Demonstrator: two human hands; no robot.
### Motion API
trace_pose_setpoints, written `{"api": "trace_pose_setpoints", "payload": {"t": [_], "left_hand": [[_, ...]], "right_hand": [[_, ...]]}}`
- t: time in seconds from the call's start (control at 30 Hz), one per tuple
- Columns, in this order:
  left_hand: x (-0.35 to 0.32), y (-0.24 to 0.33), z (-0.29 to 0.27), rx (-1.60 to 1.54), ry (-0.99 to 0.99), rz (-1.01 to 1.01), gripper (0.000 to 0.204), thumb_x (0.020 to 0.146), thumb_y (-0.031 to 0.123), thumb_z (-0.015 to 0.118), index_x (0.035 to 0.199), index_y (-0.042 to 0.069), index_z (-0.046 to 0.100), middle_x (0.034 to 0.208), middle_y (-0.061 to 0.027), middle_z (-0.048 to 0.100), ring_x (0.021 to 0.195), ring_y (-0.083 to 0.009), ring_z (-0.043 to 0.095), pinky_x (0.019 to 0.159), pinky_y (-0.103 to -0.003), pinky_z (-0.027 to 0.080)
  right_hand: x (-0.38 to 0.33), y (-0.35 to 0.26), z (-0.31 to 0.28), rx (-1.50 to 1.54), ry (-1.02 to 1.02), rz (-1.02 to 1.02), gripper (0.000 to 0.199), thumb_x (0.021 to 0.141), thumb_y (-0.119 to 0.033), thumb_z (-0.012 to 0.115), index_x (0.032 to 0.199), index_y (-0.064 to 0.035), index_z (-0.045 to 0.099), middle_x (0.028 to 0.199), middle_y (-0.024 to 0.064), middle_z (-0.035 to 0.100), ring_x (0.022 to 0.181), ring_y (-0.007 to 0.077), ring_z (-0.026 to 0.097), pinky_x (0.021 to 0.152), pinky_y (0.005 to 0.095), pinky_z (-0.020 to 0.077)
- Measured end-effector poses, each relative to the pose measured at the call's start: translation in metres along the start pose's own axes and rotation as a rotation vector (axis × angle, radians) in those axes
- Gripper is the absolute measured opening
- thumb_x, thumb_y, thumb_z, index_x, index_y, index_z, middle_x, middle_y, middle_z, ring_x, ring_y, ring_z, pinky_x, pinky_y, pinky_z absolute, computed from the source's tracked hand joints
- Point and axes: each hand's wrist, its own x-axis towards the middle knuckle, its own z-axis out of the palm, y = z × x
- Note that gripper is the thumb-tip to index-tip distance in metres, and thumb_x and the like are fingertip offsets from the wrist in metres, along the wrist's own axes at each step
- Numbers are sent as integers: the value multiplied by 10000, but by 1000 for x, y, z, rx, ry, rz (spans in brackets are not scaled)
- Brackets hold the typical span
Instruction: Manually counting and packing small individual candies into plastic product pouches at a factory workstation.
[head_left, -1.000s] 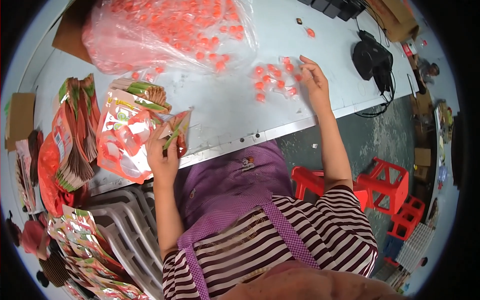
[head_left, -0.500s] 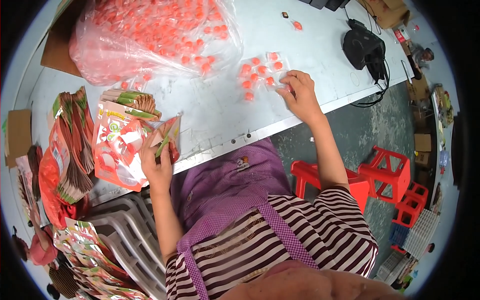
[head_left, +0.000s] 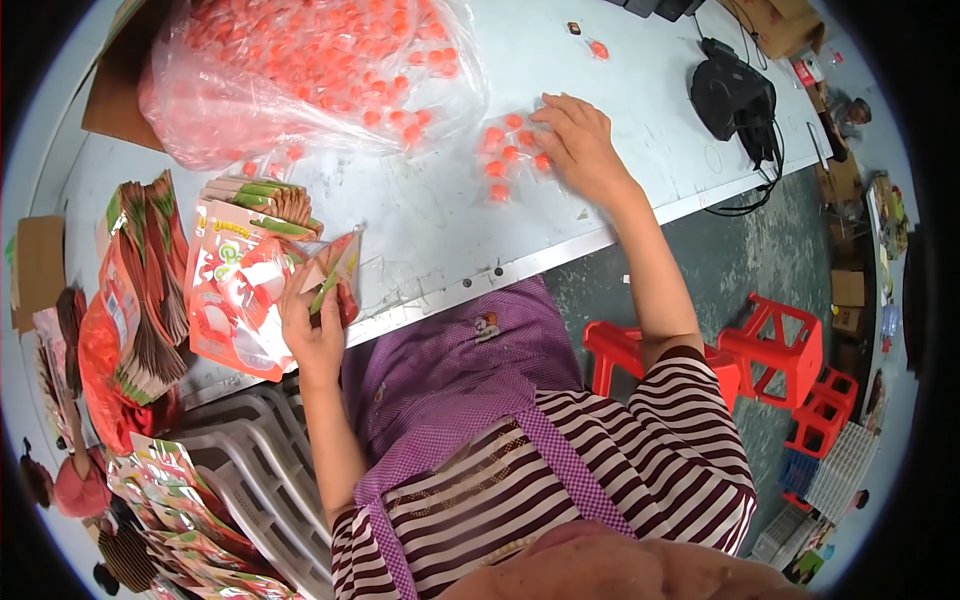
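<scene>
My left hand (head_left: 318,335) is closed on the edge of a printed red and green pouch (head_left: 345,262) near the front edge of the table. Underneath lies a larger flat pouch (head_left: 235,300) with pink-and-white fruit pictures. Palm down, my right hand (head_left: 585,150) reaches over a small group of orange-red candies (head_left: 498,167) in clear wrappers, its fingers stretched out and slightly bent. Its palm hides what lies beneath. A big clear bag (head_left: 310,75) full of the same candies lies on the far left of the table.
Fanned stacks of pouches (head_left: 150,290) stand at the left, with a bundle (head_left: 270,205) behind the flat pouch. Grey crates (head_left: 250,470) and more pouches (head_left: 185,510) sit below. A black device with cables (head_left: 733,105) lies at the right. Red stools (head_left: 775,345) stand on the floor.
My right hand has moved up and slightly left, from a pinch beside the candies to stretched fingers over them, covering the two upper right ones. My left hand stays on the pouch.
</scene>
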Motion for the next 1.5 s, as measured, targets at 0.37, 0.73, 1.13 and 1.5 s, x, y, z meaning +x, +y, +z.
{"api": "trace_pose_setpoints", "payload": {"t": [0.37,0.73,1.13,1.5], "left_hand": [[1,4,-2,18,-4,-16,107,788,15,638,762,-8,537,1116,-206,602,1089,-367,536,916,-424,398],[2,6,-2,19,4,8,99,788,17,640,771,-4,545,1116,-195,606,1074,-362,541,920,-421,397],[1,0,0,0,28,20,113,773,29,659,763,6,549,1098,-189,613,1079,-360,543,921,-419,398],[1,1,-2,25,6,71,96,788,18,652,805,-11,562,1128,-197,596,1096,-333,540,937,-401,397]], "right_hand": [[3,-11,0,-62,-49,26,259,851,-215,537,1086,-113,573,1260,110,479,1210,285,383,1036,426,213],[13,-27,4,23,-70,-69,326,846,-240,544,1159,-154,572,1297,99,465,1275,300,338,1082,472,143],[16,-61,12,47,-108,-241,254,808,-235,604,1052,-164,609,1200,82,518,1236,303,371,1071,501,170],[74,-81,47,171,-9,-307,284,803,-215,625,1063,-104,610,1093,101,565,1086,286,478,965,410,333]]}}
